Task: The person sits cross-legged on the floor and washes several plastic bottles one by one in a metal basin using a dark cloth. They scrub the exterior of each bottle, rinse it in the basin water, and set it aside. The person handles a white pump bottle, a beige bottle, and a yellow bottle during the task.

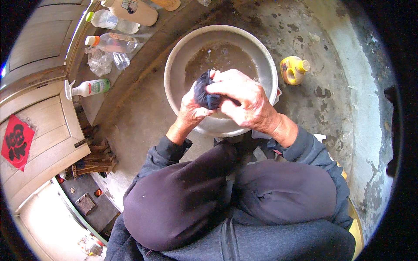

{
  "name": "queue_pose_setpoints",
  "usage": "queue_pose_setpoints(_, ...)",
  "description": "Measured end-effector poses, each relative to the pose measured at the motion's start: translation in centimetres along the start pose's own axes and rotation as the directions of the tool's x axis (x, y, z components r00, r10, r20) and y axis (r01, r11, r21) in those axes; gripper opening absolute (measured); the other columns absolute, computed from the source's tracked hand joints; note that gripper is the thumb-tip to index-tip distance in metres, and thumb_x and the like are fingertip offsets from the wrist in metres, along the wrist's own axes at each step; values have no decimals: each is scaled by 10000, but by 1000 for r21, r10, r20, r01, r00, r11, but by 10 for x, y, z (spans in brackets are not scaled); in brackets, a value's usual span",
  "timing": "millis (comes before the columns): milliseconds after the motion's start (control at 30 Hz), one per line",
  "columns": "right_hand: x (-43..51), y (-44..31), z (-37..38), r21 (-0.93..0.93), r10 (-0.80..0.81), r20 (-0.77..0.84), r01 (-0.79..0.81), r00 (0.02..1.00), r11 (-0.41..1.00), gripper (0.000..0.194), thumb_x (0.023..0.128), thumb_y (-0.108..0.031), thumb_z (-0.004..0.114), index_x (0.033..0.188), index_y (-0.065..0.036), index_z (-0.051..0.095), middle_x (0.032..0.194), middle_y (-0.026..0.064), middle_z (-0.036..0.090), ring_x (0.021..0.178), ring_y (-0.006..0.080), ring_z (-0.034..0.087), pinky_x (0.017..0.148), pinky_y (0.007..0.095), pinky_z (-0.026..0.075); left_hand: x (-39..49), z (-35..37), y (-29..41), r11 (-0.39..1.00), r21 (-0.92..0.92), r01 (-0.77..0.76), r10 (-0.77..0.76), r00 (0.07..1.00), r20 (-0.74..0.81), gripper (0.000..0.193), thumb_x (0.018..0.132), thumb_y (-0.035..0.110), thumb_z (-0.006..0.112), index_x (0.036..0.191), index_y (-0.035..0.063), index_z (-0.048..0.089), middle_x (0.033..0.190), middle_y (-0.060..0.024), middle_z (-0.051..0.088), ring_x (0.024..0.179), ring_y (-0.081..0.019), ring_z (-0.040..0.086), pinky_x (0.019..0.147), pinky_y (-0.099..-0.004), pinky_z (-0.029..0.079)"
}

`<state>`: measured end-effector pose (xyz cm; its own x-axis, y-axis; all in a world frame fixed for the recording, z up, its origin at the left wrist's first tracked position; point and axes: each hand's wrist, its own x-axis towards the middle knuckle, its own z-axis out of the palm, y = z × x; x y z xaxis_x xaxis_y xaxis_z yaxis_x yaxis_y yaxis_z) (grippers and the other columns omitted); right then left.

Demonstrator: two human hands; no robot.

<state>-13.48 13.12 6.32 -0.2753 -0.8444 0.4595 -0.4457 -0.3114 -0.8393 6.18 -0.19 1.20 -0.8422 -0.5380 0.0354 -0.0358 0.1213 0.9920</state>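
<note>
A bunched dark navy cloth (206, 93) is gripped between my two hands, above a wide metal basin (171, 70). My left hand (190, 106) wraps it from the left and below. From the right, my right hand (246, 98) presses its fingers over the cloth. Brownish water (222, 57) with a few bubbles lies in the basin. Part of the cloth is hidden behind my fingers, so I cannot tell what kind of item it is.
A yellow jug with a handle (292, 70) stands on the concrete floor right of the basin. Along the ledge at left are a spray bottle (93, 87), a plastic bottle with an orange cap (112, 42), one with a green cap (114, 22) and a crumpled plastic bag (99, 61).
</note>
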Motion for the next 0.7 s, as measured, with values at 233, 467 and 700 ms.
queue_pose_setpoints(233, 16, -6, -12, -227, -153, 113, 175, 982, 958, 316, 855, -172, 794, 1170, -154, 776, 1140, 129, 706, 1066, 345, 725, 934, 426, 612, 5, -13, -2, 957, 243, -159, 125, 981, 151, 812, 861, 463, 956, 1515, 88, 655, 1446, -143, 726, 1368, -324, 683, 1214, -454, 491)
queue_pose_setpoints(467, 20, -15, -18, -116, 52, 133, -36, 990, 993, 239, 887, -163, 742, 1119, -143, 794, 1089, 144, 701, 1017, 348, 725, 872, 453, 622, 10, -3, 18, 996, 49, 79, -86, 984, 158, 769, 853, 248, 943, 1529, 47, 634, 1474, -137, 705, 1358, -264, 666, 1178, -419, 504)
queue_pose_setpoints(700, 16, -19, -7, -43, 132, 175, -126, 976, 991, 271, 886, -206, 759, 1137, -105, 731, 1125, 199, 721, 996, 423, 728, 886, 506, 607, 2, 3, 23, 985, -17, 171, -167, 977, 132, 808, 764, 271, 930, 1477, 15, 648, 1436, -132, 693, 1313, -219, 651, 1165, -397, 498)
